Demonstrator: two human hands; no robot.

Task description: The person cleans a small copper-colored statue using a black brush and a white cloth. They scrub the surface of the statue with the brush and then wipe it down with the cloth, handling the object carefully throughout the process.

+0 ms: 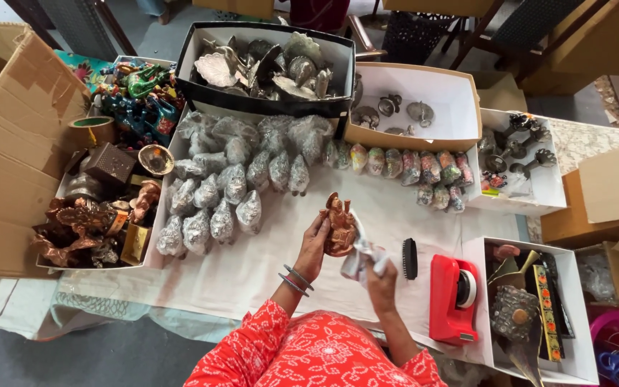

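My left hand (314, 242) holds a small copper-brown figurine (339, 223) upright above the white table cover (252, 265). My right hand (380, 276) grips a crumpled white cloth (358, 256) that touches the figurine's lower right side. Both forearms come up from the bottom of the view, in red patterned sleeves, with bangles on the left wrist. A black brush (410, 259) lies just right of my right hand.
A red tape dispenser (453, 297) sits to the right. Several figurines wrapped in clear plastic (231, 186) lie ahead, with coloured wrapped ones (424, 172) further right. Open boxes of metal ornaments (274, 68) stand behind, and a brown carton (8, 143) is at the left.
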